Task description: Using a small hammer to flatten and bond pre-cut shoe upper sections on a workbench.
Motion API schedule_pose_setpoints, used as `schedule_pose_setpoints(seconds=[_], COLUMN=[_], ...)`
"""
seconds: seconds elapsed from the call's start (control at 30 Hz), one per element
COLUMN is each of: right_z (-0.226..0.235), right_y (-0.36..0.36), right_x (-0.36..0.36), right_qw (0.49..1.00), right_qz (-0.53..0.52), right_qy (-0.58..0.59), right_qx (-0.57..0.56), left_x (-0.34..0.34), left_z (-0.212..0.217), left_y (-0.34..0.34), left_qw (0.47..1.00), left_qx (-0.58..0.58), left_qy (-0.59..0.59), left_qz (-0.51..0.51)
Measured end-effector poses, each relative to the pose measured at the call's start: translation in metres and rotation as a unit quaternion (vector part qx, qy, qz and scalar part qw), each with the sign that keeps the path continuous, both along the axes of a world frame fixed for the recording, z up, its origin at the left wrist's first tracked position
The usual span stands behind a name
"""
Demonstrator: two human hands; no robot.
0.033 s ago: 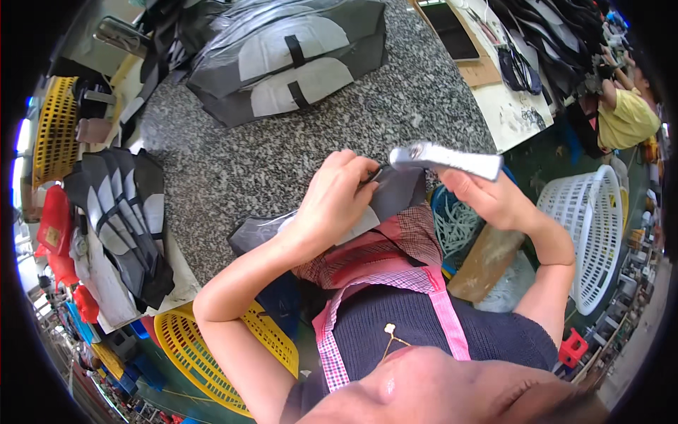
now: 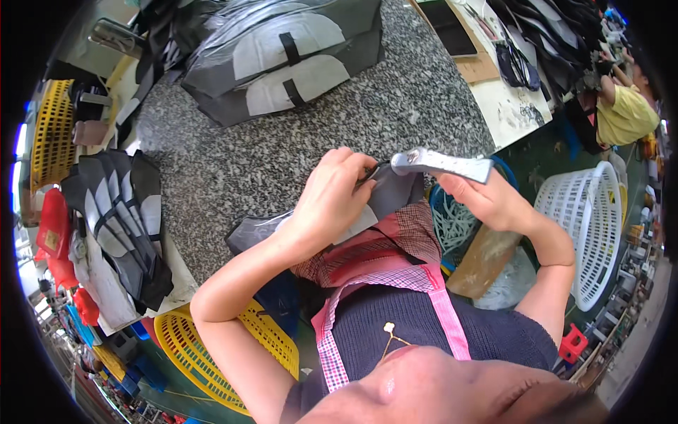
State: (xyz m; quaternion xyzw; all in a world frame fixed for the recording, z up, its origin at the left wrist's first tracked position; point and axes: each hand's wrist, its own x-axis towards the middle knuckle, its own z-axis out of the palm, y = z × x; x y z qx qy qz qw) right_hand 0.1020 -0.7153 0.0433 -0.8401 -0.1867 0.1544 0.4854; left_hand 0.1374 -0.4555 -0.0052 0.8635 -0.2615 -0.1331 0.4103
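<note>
My right hand (image 2: 487, 198) is closed round a silver metal hammer (image 2: 452, 165). Its rounded head hangs at the far edge of a dark grey shoe-upper-like piece (image 2: 397, 192), close to my left fingertips; whether it touches cannot be told. My left hand (image 2: 333, 192) lies over that piece, thumb and fingers pinching its black edge on the near rim of the speckled stone tabletop (image 2: 240, 155). Part of the piece, with a pale grey patch, is hidden under my left hand and wrist.
Similar grey pieces (image 2: 282, 63) are stacked at the far side, and more (image 2: 116, 212) fan out at left. A yellow basket (image 2: 212, 353) stands below left, a white basket (image 2: 579, 233) at right. A blue bin (image 2: 452, 219) holds pale strips. A person in yellow (image 2: 628, 116) works far right.
The hammer has tilted a little, its head end slightly lower and its other end moved slightly left. My left hand keeps its hold on the edge.
</note>
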Motion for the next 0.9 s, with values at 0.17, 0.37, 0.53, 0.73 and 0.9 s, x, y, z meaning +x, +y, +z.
schedule_pose_setpoints(seconds=[0.17, 0.37, 0.53, 0.73, 0.9], right_z=[-0.005, 0.002, 0.016, 0.002, 0.018], right_y=[0.003, 0.001, 0.0, 0.006, 0.013], right_x=[-0.009, -0.008, 0.005, 0.004, 0.002], right_qw=[0.991, 0.996, 0.994, 0.986, 0.997], right_qz=[-0.029, -0.003, -0.026, 0.048, -0.046], right_qy=[0.123, 0.073, 0.088, 0.098, -0.055], right_qx=[-0.037, -0.047, -0.067, -0.123, -0.036], left_x=[0.018, 0.044, 0.045, 0.034, 0.025], left_z=[0.009, 0.003, 0.004, -0.001, -0.003], left_y=[-0.002, -0.003, 0.003, 0.002, 0.004], left_qw=[0.999, 0.988, 0.935, 0.859, 0.863], left_qx=[0.025, -0.002, 0.028, 0.051, 0.056], left_qy=[-0.018, -0.064, -0.244, -0.428, -0.434], left_qz=[-0.042, -0.14, -0.256, -0.277, -0.251])
